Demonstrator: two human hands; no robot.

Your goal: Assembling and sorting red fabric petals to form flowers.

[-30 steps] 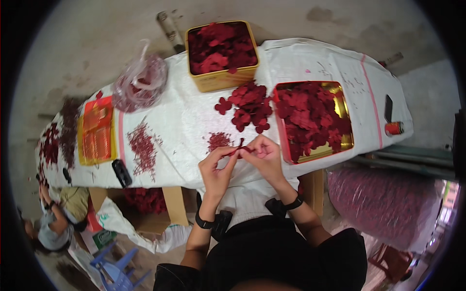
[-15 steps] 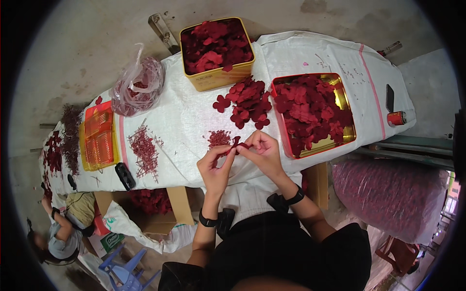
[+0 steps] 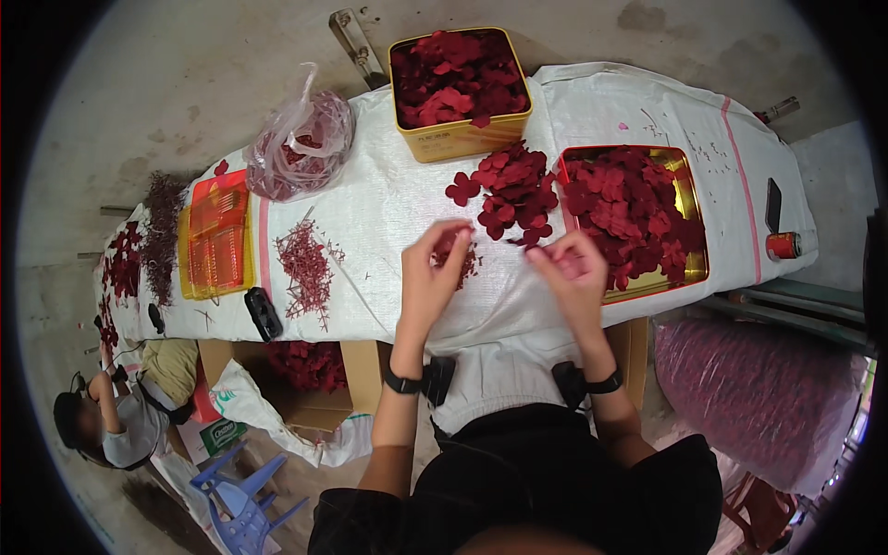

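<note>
A yellow tin [image 3: 460,139] of red petals, a clear plastic bag [image 3: 301,148], perhaps a green-white packet [image 3: 220,433] below.

Over the white-covered worktop [image 3: 388,199], the left hand [image 3: 431,274] and right hand [image 3: 573,274] hover apart above a loose pile of red petals [image 3: 511,190], between a yellow tin [image 3: 460,139] and a gold tray [image 3: 689,199].

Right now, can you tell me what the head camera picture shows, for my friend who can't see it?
A person's left hand and right hand work apart over a table covered in white woven cloth, beside a loose pile of dark red flower-shaped petals. A shallow gold tray of red petals sits right, a deep yellow tin of petals farther back.
</note>
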